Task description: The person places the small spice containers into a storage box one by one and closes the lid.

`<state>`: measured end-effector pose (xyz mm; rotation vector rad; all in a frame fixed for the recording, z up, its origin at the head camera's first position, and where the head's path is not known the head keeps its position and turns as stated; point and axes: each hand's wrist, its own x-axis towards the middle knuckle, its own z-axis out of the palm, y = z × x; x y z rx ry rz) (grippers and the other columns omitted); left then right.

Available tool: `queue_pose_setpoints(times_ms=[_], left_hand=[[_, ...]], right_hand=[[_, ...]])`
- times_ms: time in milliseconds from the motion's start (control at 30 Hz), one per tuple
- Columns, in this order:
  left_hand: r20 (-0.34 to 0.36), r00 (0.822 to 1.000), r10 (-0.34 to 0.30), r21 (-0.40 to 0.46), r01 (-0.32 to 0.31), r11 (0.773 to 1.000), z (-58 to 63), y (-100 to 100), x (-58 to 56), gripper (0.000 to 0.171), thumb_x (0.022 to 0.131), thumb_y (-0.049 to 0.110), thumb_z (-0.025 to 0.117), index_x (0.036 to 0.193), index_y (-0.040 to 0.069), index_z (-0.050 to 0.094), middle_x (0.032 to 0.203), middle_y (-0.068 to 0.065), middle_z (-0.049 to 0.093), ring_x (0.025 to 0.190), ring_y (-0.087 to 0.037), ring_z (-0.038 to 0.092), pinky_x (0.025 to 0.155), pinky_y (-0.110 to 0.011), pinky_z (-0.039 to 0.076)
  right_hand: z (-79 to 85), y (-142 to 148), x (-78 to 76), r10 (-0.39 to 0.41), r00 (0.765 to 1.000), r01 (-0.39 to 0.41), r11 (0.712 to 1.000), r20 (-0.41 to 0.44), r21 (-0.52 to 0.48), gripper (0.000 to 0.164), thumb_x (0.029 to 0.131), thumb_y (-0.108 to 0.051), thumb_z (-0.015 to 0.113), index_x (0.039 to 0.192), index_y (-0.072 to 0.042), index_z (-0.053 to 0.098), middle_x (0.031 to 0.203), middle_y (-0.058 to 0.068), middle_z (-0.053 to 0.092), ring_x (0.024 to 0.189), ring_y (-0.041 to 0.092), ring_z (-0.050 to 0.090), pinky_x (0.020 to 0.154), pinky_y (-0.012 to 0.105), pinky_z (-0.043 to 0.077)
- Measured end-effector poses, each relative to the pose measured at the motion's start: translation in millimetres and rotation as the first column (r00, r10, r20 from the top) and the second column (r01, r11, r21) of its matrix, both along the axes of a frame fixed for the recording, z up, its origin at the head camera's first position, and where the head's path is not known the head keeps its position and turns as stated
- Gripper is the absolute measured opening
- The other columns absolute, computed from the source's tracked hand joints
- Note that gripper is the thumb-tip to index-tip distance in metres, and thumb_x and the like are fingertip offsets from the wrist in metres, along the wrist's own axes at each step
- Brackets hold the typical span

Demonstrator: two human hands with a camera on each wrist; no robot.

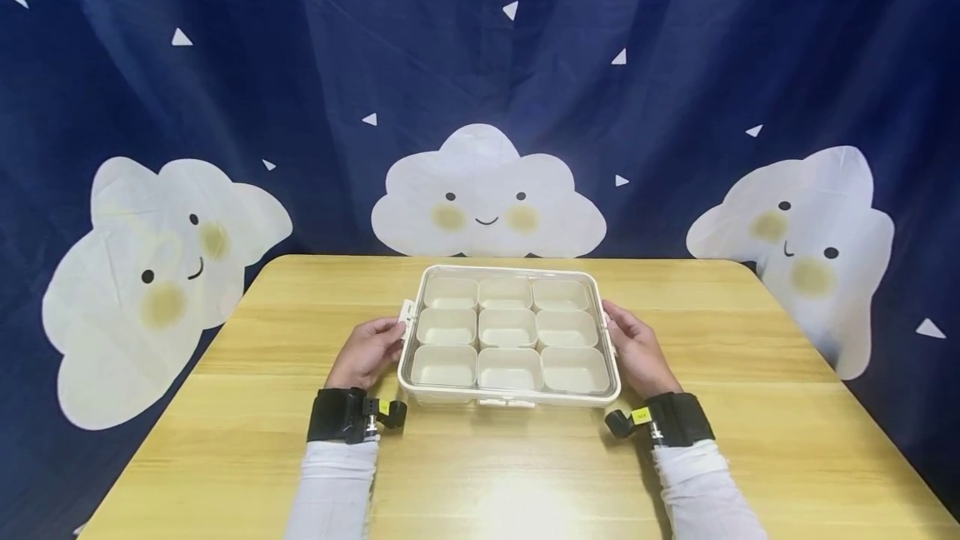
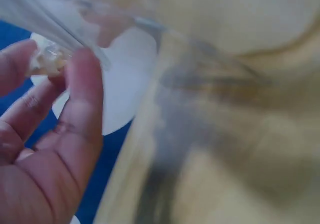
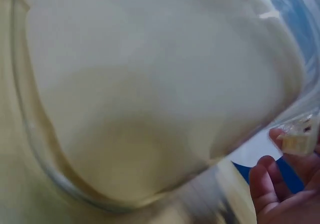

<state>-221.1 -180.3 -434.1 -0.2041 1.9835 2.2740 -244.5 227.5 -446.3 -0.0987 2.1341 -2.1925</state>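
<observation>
A clear-sided storage box (image 1: 480, 394) with a white-rimmed transparent lid is held between both hands at the middle of the table. Through the lid show several cream inner cups (image 1: 508, 330) in rows, with nothing in them. My left hand (image 1: 367, 351) pinches the box's left side at a white latch (image 1: 407, 312), thumb on the near side. On the opposite side, my right hand (image 1: 637, 350) grips the edge, its fingertips partly hidden behind the rim. In the right wrist view a box corner fills most of the picture, the hand (image 3: 290, 194) at lower right.
The wooden table (image 1: 225, 423) reaches forward to a dark blue curtain (image 1: 435, 40) printed with smiling clouds. A black wrist camera strap (image 1: 337, 417) circles the left wrist, with a similar strap (image 1: 678, 419) on the right. Another white latch (image 1: 507, 402) lies on the box's front edge.
</observation>
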Motion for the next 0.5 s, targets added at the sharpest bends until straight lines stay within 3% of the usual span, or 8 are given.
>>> queue_pose_setpoints(times_ms=[267, 367, 500], left_hand=[[0.026, 1.000, -0.012, 0.056, 0.011, 0.998, -7.8, -4.0, -0.8, 0.039, 0.099, 0.000, 0.049, 0.135, -0.012, 0.038, 0.101, -0.006, 0.061, 0.087, -0.011, 0.063, 0.081, -0.026, 0.053], [0.028, 1.000, -0.015, 0.083, 0.012, 0.996, -8.8, -5.8, -0.7, 0.041, 0.100, -0.001, 0.047, 0.137, -0.008, 0.034, 0.101, -0.007, 0.062, 0.087, -0.012, 0.064, 0.082, -0.027, 0.053], [0.020, 0.999, -0.030, 0.099, 0.028, 0.995, -10.6, -6.4, -1.7, 0.039, 0.100, -0.001, 0.045, 0.137, -0.009, 0.033, 0.097, -0.005, 0.064, 0.086, -0.012, 0.065, 0.080, -0.028, 0.054]], right_hand=[[-10.2, 2.3, -0.5, 0.064, 0.998, -0.061, 0.994, 0.029, -0.087, 0.047, 0.107, -0.013, 0.031, 0.151, 0.003, 0.022, 0.156, 0.018, 0.022, 0.141, 0.030, 0.024, 0.099, 0.020, 0.040], [-12.2, 2.0, -0.9, 0.066, 0.997, -0.060, 0.993, 0.048, -0.103, 0.047, 0.107, -0.015, 0.029, 0.151, 0.003, 0.023, 0.156, 0.018, 0.023, 0.138, 0.023, 0.031, 0.099, 0.019, 0.040], [-12.6, -0.1, -0.5, 0.005, 0.996, 0.007, 0.992, 0.090, -0.124, 0.048, 0.107, -0.019, 0.035, 0.148, 0.004, 0.027, 0.151, 0.018, 0.031, 0.120, 0.011, 0.048, 0.094, 0.020, 0.044]])
